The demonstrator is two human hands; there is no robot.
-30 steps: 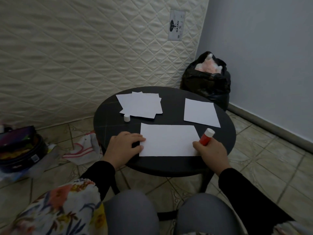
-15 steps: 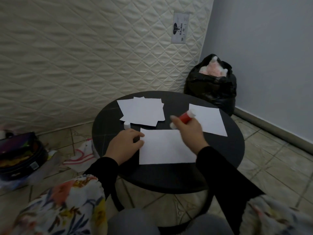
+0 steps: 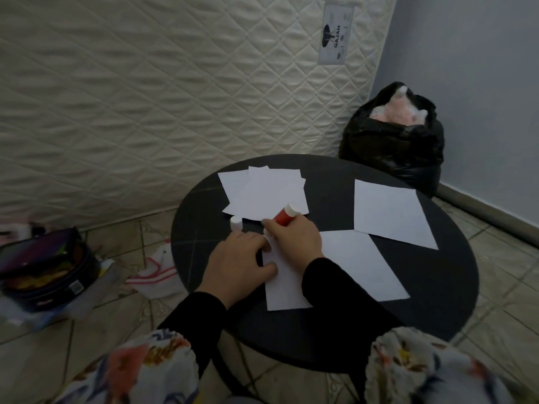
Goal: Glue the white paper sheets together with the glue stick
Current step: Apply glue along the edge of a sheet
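While my left hand [image 3: 237, 259] lies flat with its fingers spread on the near sheet [image 3: 347, 266], pinning its left edge to the round black table [image 3: 437, 301], my right hand [image 3: 294, 237] is curled closed around the red glue stick [image 3: 284, 216]. The stick is tilted, its white end pointing up and away from me; its lower end is hidden inside my grip, down at the sheet's far-left corner, so I cannot tell whether it touches the paper. My two hands sit just beside each other, nearly touching at the knuckles.

The near sheet runs from under my hands out to the right, and its near edge stops short of the table rim, leaving a dark band of bare tabletop toward me. Its far-right corner is overlapped by a second single sheet [image 3: 390, 214], which lies skewed on the right side of the table with its corner close to the rim. At the far left a loose stack of sheets [image 3: 262, 191] is fanned out, corners sticking past one another; the glue stick's upper end shows in front of the stack's near edge. The small white cap [image 3: 235, 222] stands upright just left of my right hand's fingertips, near the stack.

Bare tabletop is open on the left of my left hand and between the stack and the skewed sheet. Beyond the table, a black bag [image 3: 393, 147] sits in the corner.
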